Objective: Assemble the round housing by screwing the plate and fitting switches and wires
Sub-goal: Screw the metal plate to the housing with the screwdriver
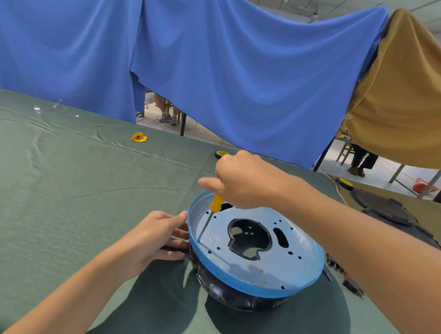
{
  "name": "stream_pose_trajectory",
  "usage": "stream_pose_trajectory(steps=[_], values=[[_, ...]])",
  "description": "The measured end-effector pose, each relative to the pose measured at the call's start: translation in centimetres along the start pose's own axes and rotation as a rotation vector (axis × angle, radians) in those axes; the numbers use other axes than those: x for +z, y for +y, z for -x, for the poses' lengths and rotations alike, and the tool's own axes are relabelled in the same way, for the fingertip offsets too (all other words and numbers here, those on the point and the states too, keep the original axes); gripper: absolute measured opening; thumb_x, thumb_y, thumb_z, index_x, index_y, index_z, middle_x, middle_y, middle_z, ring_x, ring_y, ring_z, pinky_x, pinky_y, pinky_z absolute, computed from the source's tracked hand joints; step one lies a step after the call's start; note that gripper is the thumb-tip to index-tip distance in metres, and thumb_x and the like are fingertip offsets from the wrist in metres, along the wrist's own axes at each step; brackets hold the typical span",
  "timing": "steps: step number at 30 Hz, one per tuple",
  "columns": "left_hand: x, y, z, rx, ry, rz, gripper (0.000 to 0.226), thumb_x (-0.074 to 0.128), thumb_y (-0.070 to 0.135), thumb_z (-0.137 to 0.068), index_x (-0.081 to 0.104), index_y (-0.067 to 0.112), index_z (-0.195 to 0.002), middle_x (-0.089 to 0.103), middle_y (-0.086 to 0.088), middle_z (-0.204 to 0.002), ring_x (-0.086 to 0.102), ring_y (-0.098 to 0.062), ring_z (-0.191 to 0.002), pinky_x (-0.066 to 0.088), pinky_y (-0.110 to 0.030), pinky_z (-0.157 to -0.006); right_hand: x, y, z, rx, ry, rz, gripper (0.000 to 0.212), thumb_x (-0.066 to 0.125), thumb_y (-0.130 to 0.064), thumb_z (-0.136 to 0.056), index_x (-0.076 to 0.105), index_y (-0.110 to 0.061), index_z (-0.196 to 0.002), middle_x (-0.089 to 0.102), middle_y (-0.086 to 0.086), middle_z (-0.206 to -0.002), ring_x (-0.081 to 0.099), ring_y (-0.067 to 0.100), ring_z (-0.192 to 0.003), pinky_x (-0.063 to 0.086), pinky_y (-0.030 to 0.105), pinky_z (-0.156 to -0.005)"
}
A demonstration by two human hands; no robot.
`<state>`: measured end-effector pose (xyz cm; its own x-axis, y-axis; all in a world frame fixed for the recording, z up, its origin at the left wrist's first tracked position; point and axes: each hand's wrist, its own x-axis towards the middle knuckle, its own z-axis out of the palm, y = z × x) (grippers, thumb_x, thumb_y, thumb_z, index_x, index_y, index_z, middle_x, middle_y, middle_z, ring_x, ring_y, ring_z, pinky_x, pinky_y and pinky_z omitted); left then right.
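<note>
A round black housing (231, 296) sits on the green cloth, low and right of centre. On top of it lies a round metal plate (294, 246) with a blue rim, several small holes and a large middle cutout. My right hand (242, 180) grips the yellow handle of a screwdriver (215, 201). Its thin shaft slants down to the plate's left edge. My left hand (157, 238) holds the housing's left side, fingers against the rim.
Wires and small switch parts (347, 278) lie just right of the housing. A second dark housing (386, 208) and a yellow-black tape roll (345, 182) sit at the right. Another roll (220, 154) and a yellow heart-shaped piece (138, 137) lie farther back. Blue and tan curtains hang behind.
</note>
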<state>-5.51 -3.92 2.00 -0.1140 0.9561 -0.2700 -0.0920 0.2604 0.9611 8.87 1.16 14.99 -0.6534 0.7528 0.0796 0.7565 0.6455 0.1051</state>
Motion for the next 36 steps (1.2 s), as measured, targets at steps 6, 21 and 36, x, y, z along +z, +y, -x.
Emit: stream_pose_trajectory(steps=[6, 21, 36], values=[[-0.2, 0.1, 0.4, -0.007, -0.025, -0.014, 0.040, 0.062, 0.045, -0.092, 0.074, 0.006, -0.093, 0.071, -0.011, -0.085, 0.066, -0.020, -0.076, 0.059, -0.036, -0.071, -1.8, -0.4, 0.1, -0.134, -0.222, 0.098, 0.024, 0.058, -0.038, -0.092, 0.061, -0.013, -0.092, 0.065, 0.004, -0.081, 0.059, 0.023, -0.076, 0.038, 0.029, -0.050], [0.1, 0.7, 1.9, -0.021, -0.207, -0.203, 0.037, 0.082, 0.024, -0.070, 0.073, 0.020, -0.106, 0.075, 0.013, -0.101, 0.068, 0.001, -0.096, 0.055, -0.036, -0.092, -1.6, -1.1, 0.3, -0.164, -0.203, -0.056, 0.014, 0.064, -0.020, -0.089, 0.072, -0.011, -0.081, 0.069, -0.003, -0.059, 0.061, 0.004, -0.049, 0.051, 0.021, -0.049], [-1.5, 0.2, 2.0, 0.102, -0.440, -0.317, 0.058, 0.080, -0.002, -0.074, 0.063, 0.019, -0.126, 0.072, 0.001, -0.118, 0.065, -0.013, -0.115, 0.051, -0.021, -0.091, -2.6, -0.9, -0.1, -0.026, -0.374, -0.024, 0.026, 0.067, -0.039, -0.087, 0.068, -0.014, -0.094, 0.066, -0.001, -0.074, 0.053, 0.004, -0.046, 0.037, 0.011, -0.036]])
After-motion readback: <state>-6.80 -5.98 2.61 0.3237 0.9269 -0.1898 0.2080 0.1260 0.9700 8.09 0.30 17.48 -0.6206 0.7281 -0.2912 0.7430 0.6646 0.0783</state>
